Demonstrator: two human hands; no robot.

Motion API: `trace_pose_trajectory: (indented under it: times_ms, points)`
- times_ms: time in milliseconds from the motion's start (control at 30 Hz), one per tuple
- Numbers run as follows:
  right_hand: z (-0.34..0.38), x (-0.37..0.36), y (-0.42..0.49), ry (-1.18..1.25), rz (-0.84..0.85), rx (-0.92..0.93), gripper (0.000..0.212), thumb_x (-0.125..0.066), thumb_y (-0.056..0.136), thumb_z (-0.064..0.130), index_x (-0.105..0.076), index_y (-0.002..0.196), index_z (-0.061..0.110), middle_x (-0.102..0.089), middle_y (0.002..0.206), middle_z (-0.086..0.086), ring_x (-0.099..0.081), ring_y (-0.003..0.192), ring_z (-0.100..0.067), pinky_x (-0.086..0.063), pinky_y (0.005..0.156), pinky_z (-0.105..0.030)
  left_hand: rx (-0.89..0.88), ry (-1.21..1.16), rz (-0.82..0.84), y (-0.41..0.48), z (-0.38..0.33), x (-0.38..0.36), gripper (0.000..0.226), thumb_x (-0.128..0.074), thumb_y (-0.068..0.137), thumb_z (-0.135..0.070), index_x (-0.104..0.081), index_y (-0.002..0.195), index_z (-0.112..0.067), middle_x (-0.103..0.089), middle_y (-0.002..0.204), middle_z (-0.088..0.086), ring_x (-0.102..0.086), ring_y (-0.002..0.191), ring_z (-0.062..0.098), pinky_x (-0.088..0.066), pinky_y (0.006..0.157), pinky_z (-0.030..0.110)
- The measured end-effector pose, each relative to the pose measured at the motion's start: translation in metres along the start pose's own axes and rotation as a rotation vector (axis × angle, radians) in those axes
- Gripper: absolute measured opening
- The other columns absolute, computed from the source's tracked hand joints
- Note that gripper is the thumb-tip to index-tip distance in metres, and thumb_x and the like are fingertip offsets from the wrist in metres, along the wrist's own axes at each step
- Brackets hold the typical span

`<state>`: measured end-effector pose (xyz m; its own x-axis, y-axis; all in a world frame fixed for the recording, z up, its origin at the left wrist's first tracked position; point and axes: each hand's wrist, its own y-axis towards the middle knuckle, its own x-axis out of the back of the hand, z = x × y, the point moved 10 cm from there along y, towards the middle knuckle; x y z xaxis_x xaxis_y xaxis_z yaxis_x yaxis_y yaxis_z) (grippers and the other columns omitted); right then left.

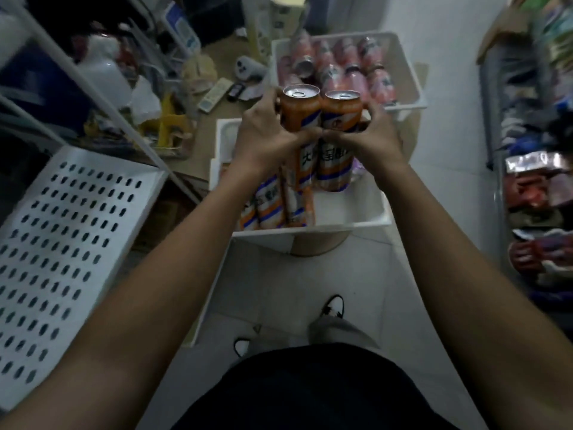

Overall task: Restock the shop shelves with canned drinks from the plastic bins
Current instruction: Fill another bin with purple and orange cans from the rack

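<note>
Cans (299,110), 2 orange, held over bin (341,223) at 12 o'clock; left hand (266,141) & right hand (369,138) each gripped one. I reckoned next: swing to shelf (62,243), 9 o'clock.

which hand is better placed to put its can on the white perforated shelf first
Left, probably. The left hand grips an orange can on the side nearer the perforated shelf; the right hand would have to cross over with the second can.

Two held cans (299,111), two stocked bins (341,227).
</note>
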<state>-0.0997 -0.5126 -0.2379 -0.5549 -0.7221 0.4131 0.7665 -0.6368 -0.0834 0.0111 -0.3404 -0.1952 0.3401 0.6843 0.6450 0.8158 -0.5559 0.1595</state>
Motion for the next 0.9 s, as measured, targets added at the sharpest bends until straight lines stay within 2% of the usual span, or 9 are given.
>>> trace_pose_trajectory:
  times_ms: [67,133,200,333,433,500,600,767,900]
  points:
    - [-0.016,0.015,-0.002,-0.061,0.028,-0.020,0.078,-0.089,0.057,0.049,-0.050,0.124,0.042,-0.070,0.102,0.017,-0.069,0.100,-0.008,-0.058,0.090,-0.036,-0.019,-0.014,0.080,0.001,-0.007,-0.031,0.075,-0.086,0.070,-0.051,-0.051,0.131,-0.025,-0.068,0.109,-0.010,-0.064,0.096,0.000,-0.049,0.076,0.008]
    - [-0.034,0.020,-0.002,-0.119,0.085,-0.041,0.082,-0.086,0.058,0.047,-0.044,0.127,0.052,-0.067,0.106,0.017,-0.067,0.102,-0.011,-0.057,0.091,-0.037,-0.013,-0.023,0.171,-0.001,-0.006,-0.061,0.073,-0.085,0.073,-0.047,-0.046,0.132,-0.030,-0.067,0.107,-0.011,-0.064,0.094,-0.002,-0.054,0.078,0.015]
    - [-0.052,0.020,-0.003,-0.191,0.146,-0.066,0.085,-0.080,0.050,0.055,-0.044,0.126,0.053,-0.069,0.111,0.010,-0.067,0.103,-0.016,-0.058,0.092,-0.043,0.010,-0.005,0.236,-0.005,0.002,-0.086,0.066,-0.085,0.075,-0.044,-0.049,0.129,-0.033,-0.067,0.105,-0.013,-0.064,0.093,-0.003,-0.056,0.078,0.020]
    - [-0.075,0.018,0.000,-0.325,0.202,-0.096,0.081,-0.076,0.050,0.063,-0.043,0.123,0.054,-0.069,0.112,0.006,-0.066,0.103,-0.020,-0.058,0.088,-0.046,0.042,0.100,0.289,-0.009,0.016,-0.114,0.063,-0.080,0.078,-0.050,-0.051,0.131,-0.033,-0.064,0.108,-0.013,-0.061,0.092,0.000,-0.049,0.077,0.014]
    - [-0.077,0.016,0.008,-0.426,0.183,-0.068,0.074,-0.079,0.063,0.060,-0.044,0.127,0.049,-0.068,0.114,0.000,-0.064,0.107,-0.026,-0.055,0.091,-0.045,0.083,0.327,0.249,-0.007,0.028,-0.115,0.069,-0.067,0.076,-0.071,-0.046,0.135,-0.043,-0.056,0.122,0.004,-0.050,0.118,0.025,-0.045,0.094,0.036]
    - [-0.072,0.013,0.012,-0.605,0.148,-0.014,0.074,-0.076,0.069,0.064,-0.045,0.133,0.043,-0.065,0.117,-0.006,-0.055,0.115,-0.031,-0.048,0.097,-0.044,0.159,0.425,0.262,-0.007,0.042,-0.114,0.071,-0.061,0.073,-0.079,-0.044,0.135,-0.048,-0.050,0.129,0.012,-0.040,0.124,0.035,-0.039,0.095,0.042]
    - [-0.065,0.010,0.018,-0.709,0.132,0.044,0.074,-0.075,0.073,0.064,-0.049,0.135,0.034,-0.064,0.119,-0.008,-0.052,0.115,-0.031,-0.047,0.097,-0.045,0.134,0.462,0.283,-0.001,0.042,-0.119,0.071,-0.057,0.075,-0.080,-0.045,0.135,-0.046,-0.052,0.133,0.010,-0.038,0.127,0.035,-0.037,0.103,0.050]
    - [-0.070,0.009,0.018,-0.638,0.124,0.103,0.078,-0.078,0.070,0.065,-0.051,0.135,0.033,-0.068,0.118,-0.002,-0.059,0.109,-0.027,-0.052,0.092,-0.046,0.038,0.553,0.368,0.007,0.042,-0.131,0.078,-0.060,0.079,-0.076,-0.048,0.143,-0.032,-0.049,0.141,0.003,-0.038,0.135,0.029,-0.028,0.113,0.049]
    - [-0.072,0.010,0.009,-0.741,0.061,0.152,0.077,-0.073,0.074,0.068,-0.051,0.137,0.029,-0.067,0.118,-0.004,-0.054,0.108,-0.027,-0.045,0.089,-0.041,0.043,0.568,0.429,-0.004,0.052,-0.144,0.086,-0.050,0.078,-0.085,-0.044,0.145,-0.032,-0.045,0.149,0.005,-0.032,0.143,0.031,-0.019,0.119,0.055]
